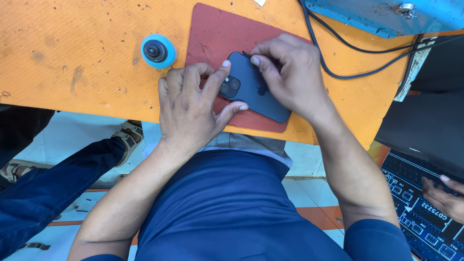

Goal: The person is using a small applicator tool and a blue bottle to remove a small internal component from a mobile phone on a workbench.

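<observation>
A dark blue phone (pixel 256 94) lies back-up on a dark red mat (pixel 215 34) on the orange table (pixel 72 48). Its twin camera lenses face up near my left hand. My left hand (pixel 191 108) grips the phone's camera end, forefinger on top and thumb against the near edge. My right hand (pixel 287 72) presses on the phone's far edge, fingertips pinched at the upper corner. What is between those fingertips I cannot make out.
A round blue suction cup tool (pixel 158 50) stands left of the mat. Black cables (pixel 338 53) loop across the table at the right, below a blue-edged panel (pixel 386 14). Another person's hand (pixel 444 195) rests on a dark board at the lower right. Someone's leg (pixel 53 179) is at the left.
</observation>
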